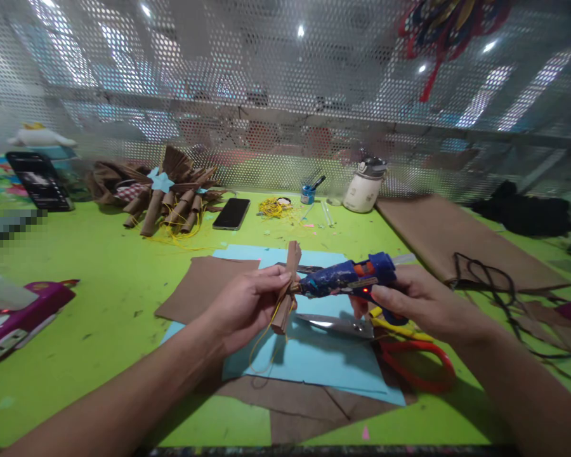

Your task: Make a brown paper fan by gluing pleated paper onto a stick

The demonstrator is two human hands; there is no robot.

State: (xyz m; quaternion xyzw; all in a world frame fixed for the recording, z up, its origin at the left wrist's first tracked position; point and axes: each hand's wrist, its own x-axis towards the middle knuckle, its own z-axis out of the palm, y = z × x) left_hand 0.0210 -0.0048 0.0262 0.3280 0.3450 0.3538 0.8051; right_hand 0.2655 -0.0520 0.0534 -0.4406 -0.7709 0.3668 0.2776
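My left hand [247, 304] is closed around a rolled brown paper piece [288, 285] that stands tilted, with yellow string [261, 346] hanging from it. My right hand [419, 304] grips a blue glue gun [349, 279] with an orange trigger and a lit red dot. The gun's nozzle touches the middle of the brown roll. Both hands hover over a light blue paper sheet [314, 355] on the green table [99, 285]. Red-handled scissors [400, 355] lie under my right hand.
Brown paper sheets [195, 289] lie under and beside the blue one. A pile of finished brown rolls [171, 197] sits at the back left, near a black phone [231, 213], yellow string, a small blue pot and a white jar [364, 185]. A magenta tool [19, 317] lies left. Perforated metal screen behind.
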